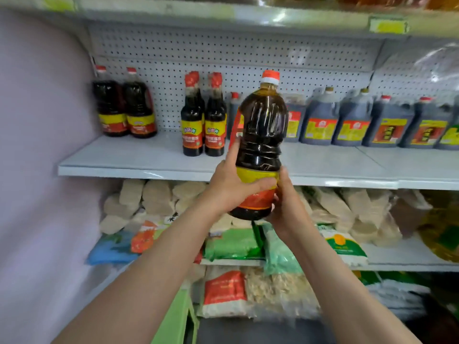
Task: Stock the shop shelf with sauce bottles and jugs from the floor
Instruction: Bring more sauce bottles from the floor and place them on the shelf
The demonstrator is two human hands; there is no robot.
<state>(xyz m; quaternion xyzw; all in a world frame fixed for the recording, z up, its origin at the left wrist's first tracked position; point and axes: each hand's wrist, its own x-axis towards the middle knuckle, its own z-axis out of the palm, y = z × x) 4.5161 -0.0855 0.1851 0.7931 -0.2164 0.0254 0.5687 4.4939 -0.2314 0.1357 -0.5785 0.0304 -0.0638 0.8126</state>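
— Which step is in hand?
— A large dark plastic sauce jug with a red cap [260, 147] is held upright before the white metal shelf [139, 160], not yet set down. The left hand [232, 184] is wrapped round its label, forefinger raised; the right hand [285, 207] is curled under its base.
— And next?
— Probably, it must be lifted over the shelf edge into the bare gap.

I see the jug [260, 145] in my grip is dark brown, paler amber at its neck, with a red-and-white cap and a yellow-over-red label. Left of my grip, 2 slim bottles [203, 120] wear red caps and yellow-red labels. Behind it, the white pegboard [248, 53] is dotted black. Below, green packets [231, 242].
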